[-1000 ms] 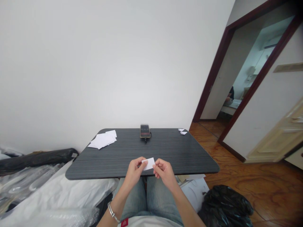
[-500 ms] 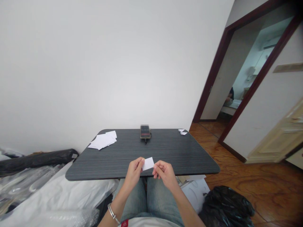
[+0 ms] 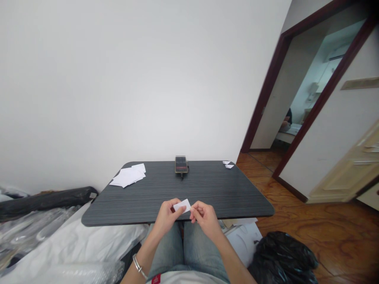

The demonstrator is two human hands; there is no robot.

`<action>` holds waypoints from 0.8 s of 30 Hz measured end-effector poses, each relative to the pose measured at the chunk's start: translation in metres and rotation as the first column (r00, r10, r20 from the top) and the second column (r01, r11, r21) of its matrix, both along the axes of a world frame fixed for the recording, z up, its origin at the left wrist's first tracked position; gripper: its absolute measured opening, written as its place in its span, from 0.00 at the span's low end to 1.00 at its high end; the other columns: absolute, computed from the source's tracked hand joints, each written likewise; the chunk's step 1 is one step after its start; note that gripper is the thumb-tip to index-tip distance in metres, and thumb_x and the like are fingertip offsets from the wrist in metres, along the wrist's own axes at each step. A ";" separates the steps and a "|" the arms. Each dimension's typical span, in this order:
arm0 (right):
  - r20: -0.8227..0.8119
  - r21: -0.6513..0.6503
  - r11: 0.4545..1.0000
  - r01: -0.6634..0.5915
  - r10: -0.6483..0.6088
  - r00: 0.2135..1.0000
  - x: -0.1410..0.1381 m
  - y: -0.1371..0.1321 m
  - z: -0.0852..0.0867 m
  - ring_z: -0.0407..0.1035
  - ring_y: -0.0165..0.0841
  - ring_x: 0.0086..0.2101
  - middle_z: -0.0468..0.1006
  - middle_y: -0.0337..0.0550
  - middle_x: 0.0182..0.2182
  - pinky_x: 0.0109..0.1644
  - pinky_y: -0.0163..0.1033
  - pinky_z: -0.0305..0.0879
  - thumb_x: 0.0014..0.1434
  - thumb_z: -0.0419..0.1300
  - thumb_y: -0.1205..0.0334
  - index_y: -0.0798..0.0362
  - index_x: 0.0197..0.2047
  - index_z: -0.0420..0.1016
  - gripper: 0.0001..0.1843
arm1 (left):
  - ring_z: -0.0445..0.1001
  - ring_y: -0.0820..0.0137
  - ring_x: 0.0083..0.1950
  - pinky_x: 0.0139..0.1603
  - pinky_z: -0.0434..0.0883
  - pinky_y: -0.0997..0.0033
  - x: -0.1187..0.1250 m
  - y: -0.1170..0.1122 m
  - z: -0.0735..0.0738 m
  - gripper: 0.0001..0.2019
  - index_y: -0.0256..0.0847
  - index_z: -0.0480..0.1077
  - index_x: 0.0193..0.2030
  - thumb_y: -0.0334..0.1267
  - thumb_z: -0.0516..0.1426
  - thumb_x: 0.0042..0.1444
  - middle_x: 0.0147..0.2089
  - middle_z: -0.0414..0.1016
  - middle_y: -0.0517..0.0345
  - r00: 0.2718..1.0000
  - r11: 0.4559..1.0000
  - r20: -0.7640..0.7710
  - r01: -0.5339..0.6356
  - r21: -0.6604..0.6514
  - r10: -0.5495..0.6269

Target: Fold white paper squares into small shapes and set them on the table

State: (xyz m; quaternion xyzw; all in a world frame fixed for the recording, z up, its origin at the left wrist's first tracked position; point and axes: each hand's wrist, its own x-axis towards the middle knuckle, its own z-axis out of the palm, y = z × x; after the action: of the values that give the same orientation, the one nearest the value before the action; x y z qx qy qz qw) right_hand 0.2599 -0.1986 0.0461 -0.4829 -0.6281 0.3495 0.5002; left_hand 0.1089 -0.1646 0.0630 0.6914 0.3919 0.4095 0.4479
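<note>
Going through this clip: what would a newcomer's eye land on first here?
First comes the small white paper pinched between the left hand and right hand, above the near edge of the dark grey table. Next, a loose pile of white paper sheets lies at the table's far left, and a phone sits at the middle of its far edge.

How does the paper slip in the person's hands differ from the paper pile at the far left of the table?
The slip is one small piece, while the pile is several overlapping, larger sheets. The slip is held up between the left hand and right hand, while the pile lies flat on the table, untouched. Both are plain white paper.
</note>
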 end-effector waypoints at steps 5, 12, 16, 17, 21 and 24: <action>-0.043 -0.027 1.000 -0.010 0.009 0.999 0.003 0.002 -0.001 0.66 0.26 0.18 0.72 0.38 0.18 0.21 0.29 0.58 0.55 0.52 0.61 0.55 0.24 0.65 0.11 | 0.57 0.75 0.23 0.25 0.54 0.78 -0.005 0.001 0.002 0.17 0.33 0.68 0.24 0.45 0.50 0.53 0.20 0.61 0.63 0.995 0.996 -0.061 0.080 0.028 -0.078; -0.093 -0.050 0.999 -0.006 0.001 0.996 0.005 0.004 -0.002 0.65 0.25 0.17 0.71 0.38 0.17 0.20 0.28 0.57 0.55 0.52 0.61 0.56 0.23 0.65 0.11 | 0.61 0.73 0.28 0.30 0.58 0.76 -0.010 0.000 0.008 0.18 0.34 0.67 0.28 0.43 0.45 0.57 0.24 0.65 0.60 0.980 0.982 -0.110 0.174 0.068 -0.166; -0.147 -0.065 0.998 0.003 -0.012 0.989 0.004 0.006 -0.003 0.64 0.25 0.17 0.70 0.37 0.17 0.19 0.28 0.55 0.54 0.53 0.60 0.56 0.23 0.65 0.11 | 0.61 0.73 0.28 0.30 0.58 0.76 -0.011 0.001 0.008 0.17 0.34 0.67 0.28 0.42 0.44 0.58 0.25 0.65 0.60 0.980 0.981 -0.083 0.186 0.064 -0.180; -0.157 -0.069 0.998 0.008 -0.019 0.987 0.004 0.006 -0.003 0.63 0.25 0.17 0.70 0.37 0.17 0.19 0.28 0.55 0.54 0.53 0.60 0.56 0.24 0.65 0.11 | 0.61 0.73 0.28 0.30 0.58 0.76 -0.010 0.002 0.008 0.17 0.34 0.67 0.28 0.42 0.44 0.58 0.24 0.65 0.60 0.983 0.982 -0.067 0.176 0.063 -0.171; -0.135 -0.053 0.999 0.008 -0.016 0.991 0.004 0.005 -0.001 0.64 0.25 0.17 0.69 0.37 0.17 0.19 0.28 0.56 0.54 0.53 0.59 0.55 0.24 0.65 0.11 | 0.62 0.73 0.27 0.29 0.58 0.77 -0.008 0.003 0.005 0.15 0.34 0.68 0.28 0.44 0.49 0.55 0.25 0.66 0.59 0.994 0.992 -0.044 0.107 0.062 -0.104; -0.100 -0.024 1.000 0.012 -0.014 0.995 0.004 0.002 0.000 0.65 0.25 0.19 0.70 0.37 0.17 0.20 0.28 0.58 0.54 0.53 0.58 0.55 0.24 0.65 0.11 | 0.61 0.74 0.25 0.26 0.56 0.77 -0.007 0.004 0.004 0.13 0.34 0.69 0.26 0.44 0.54 0.50 0.23 0.67 0.60 0.994 0.994 -0.105 0.027 0.109 -0.015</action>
State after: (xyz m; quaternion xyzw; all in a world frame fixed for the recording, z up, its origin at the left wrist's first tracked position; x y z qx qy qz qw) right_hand 0.2636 -0.1966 0.0465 -0.4746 -0.5949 0.3773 0.5278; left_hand 0.1016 -0.1611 0.0675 0.7396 0.3842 0.3892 0.3924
